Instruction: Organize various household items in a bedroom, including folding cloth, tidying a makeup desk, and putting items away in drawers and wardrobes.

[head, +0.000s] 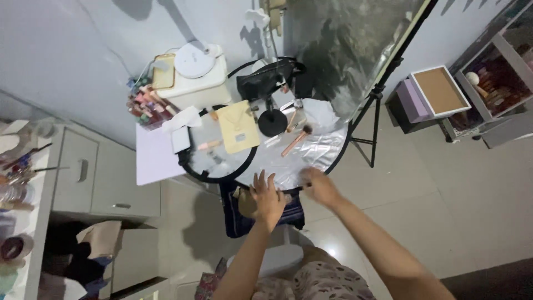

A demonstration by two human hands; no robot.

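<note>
Silver crinkled foil sheet [311,150] covers a small round table [340,158], shiny, wrinkled, black rim showing at the right edge. Both hands sit at its near edge. Left hand [267,199] fingers spread, released, palm down over a dark blue bag [239,219] that hangs just below the table edge; touching or hovering, cannot tell. Right hand [321,186] blurred, at the foil's near rim, looks half closed; a thin dark stick shows beside it, grasp cannot be told.

On the foil: pink-handled makeup brush [295,141] lying diagonal, a second smaller brush [292,120] far of it, black round stand base [272,122], tan card [237,126] overlapping a black ring light [216,166] on the left. Black pouch [265,80] at the far side, contents hidden.

Containers: white lidded box [202,83] far left, lid shut. Clear rack [145,105] beside it packed with pink and red tubes. Open shelf [499,78] far right holds brown and red bottles. White drawer unit [100,178] left, drawers shut. Lilac box [413,100] with a cork-topped tray [440,90] on the floor, right.
</note>
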